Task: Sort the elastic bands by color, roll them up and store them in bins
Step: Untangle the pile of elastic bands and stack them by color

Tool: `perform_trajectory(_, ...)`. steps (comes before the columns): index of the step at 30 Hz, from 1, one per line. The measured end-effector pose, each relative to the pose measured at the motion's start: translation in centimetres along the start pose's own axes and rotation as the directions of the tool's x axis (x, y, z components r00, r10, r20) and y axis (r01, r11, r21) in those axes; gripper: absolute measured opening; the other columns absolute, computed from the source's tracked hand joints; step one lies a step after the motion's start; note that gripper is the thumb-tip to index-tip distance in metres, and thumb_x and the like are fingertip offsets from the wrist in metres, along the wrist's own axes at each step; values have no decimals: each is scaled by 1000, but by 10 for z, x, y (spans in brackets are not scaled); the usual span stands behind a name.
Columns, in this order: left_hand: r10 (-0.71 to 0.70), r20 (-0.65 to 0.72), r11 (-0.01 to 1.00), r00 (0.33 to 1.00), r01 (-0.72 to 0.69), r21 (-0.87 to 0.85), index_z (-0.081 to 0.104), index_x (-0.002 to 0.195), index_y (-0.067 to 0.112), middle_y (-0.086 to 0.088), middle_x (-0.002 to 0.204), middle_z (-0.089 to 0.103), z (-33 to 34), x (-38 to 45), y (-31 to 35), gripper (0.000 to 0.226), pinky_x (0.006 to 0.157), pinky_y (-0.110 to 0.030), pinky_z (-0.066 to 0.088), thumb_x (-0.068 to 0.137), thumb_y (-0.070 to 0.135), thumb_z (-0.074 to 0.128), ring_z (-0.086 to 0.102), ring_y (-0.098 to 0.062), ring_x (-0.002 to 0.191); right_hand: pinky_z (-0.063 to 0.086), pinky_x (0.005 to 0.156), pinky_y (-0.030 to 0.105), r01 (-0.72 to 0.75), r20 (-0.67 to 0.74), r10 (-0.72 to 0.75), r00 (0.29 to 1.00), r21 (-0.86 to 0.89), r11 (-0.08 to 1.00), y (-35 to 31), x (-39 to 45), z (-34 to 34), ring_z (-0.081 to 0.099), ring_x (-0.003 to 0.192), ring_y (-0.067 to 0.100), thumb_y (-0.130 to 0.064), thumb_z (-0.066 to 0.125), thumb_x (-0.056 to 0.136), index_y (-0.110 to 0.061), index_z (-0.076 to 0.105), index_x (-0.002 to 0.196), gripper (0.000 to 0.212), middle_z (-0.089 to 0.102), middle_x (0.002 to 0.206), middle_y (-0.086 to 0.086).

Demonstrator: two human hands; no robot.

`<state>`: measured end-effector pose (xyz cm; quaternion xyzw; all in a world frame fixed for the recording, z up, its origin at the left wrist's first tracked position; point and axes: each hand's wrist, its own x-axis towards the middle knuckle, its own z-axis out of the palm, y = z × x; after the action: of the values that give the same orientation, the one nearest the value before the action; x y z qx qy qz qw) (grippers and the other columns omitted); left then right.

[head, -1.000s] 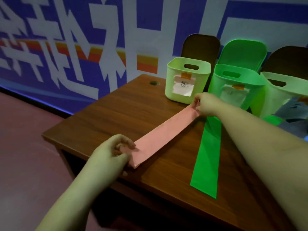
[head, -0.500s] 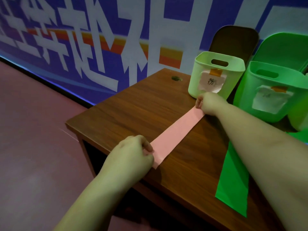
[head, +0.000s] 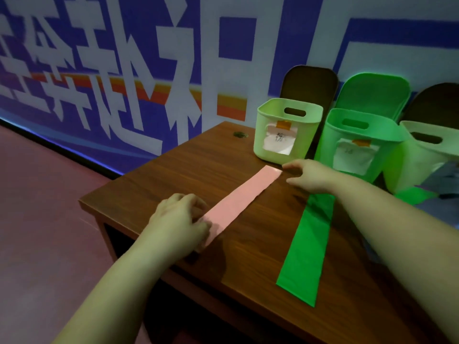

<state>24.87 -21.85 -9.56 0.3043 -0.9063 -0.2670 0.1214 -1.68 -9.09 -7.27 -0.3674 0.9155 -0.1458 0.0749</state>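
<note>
Nearest me, the left hand (head: pixel 183 219) has its fingers curled over the near end of the pink band (head: pixel 238 204), pinching it down at the worktop (head: pixel 173 170) edge. The band lies flat and straight across the wood, thin and limp by the look of it; I'd judge it light, soft and stretchy, best taken at an end so it can be rolled from there. Beside it, apart, lies a green band (head: pixel 305 247), equally flat. The right hand (head: pixel 310 175) hovers with fingers spread loosely just off the pink band's far end, holding nothing. Beyond stand a pale bin (head: pixel 285 147) and a green bin (head: pixel 387 135), each with a taped paper label; the handwriting is too small to read. Large white characters cover the blue wall (head: pixel 236 40).
</note>
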Motion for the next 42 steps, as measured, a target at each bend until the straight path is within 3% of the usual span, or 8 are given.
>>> perform_trajectory(4, 170, 50, 982, 984, -165, -91, 53, 118, 33, 7, 136, 43, 15, 7, 56, 33, 104, -38, 37, 86, 37, 62, 37, -16, 127, 32, 104, 26, 5, -71, -9, 997, -48, 999, 34, -58, -46, 42, 131, 21, -26, 58, 91, -23, 47, 135, 46, 44, 144, 3)
perform_trajectory(10, 418, 145, 908, 897, -408, -95, 57, 119, 23, -3, 132, 49, 78, 24, 156, 38, 104, -29, 32, 84, 36, 64, 42, -21, 126, 29, 91, 14, -88, -292, 90, 952, 18, 996, 120, -148, -86, 47, 126, 18, -19, 60, 90, -17, 55, 128, 38, 53, 136, 4)
perform_trajectory(19, 429, 381, 897, 819, -435, -73, 62, 112, 14, -10, 107, 68, 147, 42, 257, 49, 78, -30, 48, 76, 44, 73, 63, -24, 98, 31, 91, 10, -85, -416, 219, 883, 317, 945, 178, -181, -44, 48, 121, 7, -23, 59, 91, -19, 55, 129, 38, 56, 130, -4)
perform_trajectory(25, 523, 175, 793, 834, -401, -459, 58, 94, 23, 6, 65, 54, 160, 52, 250, 33, 54, -21, 37, 70, 19, 81, 49, -6, 56, 40, 93, 16, -21, -534, 245, 809, 391, 920, 187, -175, -35, 55, 109, 4, -19, 63, 87, -28, 60, 116, 30, 61, 113, -15)
perform_trajectory(31, 643, -9, 607, 766, -516, -604, 65, 93, 36, 9, 69, 55, 156, 54, 247, 34, 64, -21, 44, 74, 12, 77, 52, -4, 63, 36, 82, -2, 84, -680, 247, 690, 414, 906, 184, -177, -35, 50, 105, -7, -16, 69, 82, -50, 37, 125, 64, 55, 110, -17)
perform_trajectory(35, 687, -114, 562, 718, -624, -543, 62, 94, 42, 10, 70, 58, 157, 50, 243, 39, 63, -12, 41, 73, 13, 78, 55, -2, 65, 37, 82, 4, 91, -715, 145, 684, 281, 955, 183, -179, -37, 47, 97, -2, -15, 66, 84, -53, 36, 124, 63, 47, 98, -17)
perform_trajectory(38, 600, -173, 580, 781, -573, -579, 62, 88, 39, 10, 71, 61, 154, 54, 242, 36, 65, -9, 43, 71, 13, 79, 57, 3, 66, 43, 88, 22, 89, -766, 106, 634, 208, 974, 184, -182, -38, 49, 100, 8, -11, 73, 76, -44, 52, 97, 45, 48, 97, -11)
perform_trajectory(42, 471, -171, 555, 865, -441, -705, 66, 73, 27, 13, 62, 66, 150, 59, 240, 21, 59, -9, 46, 69, 12, 80, 58, 6, 59, 37, 88, 17, 102, -767, 20, 642, 112, 988, 184, -190, -47, 47, 97, 7, -30, 77, 70, -28, 49, 79, 29, 52, 96, -10)
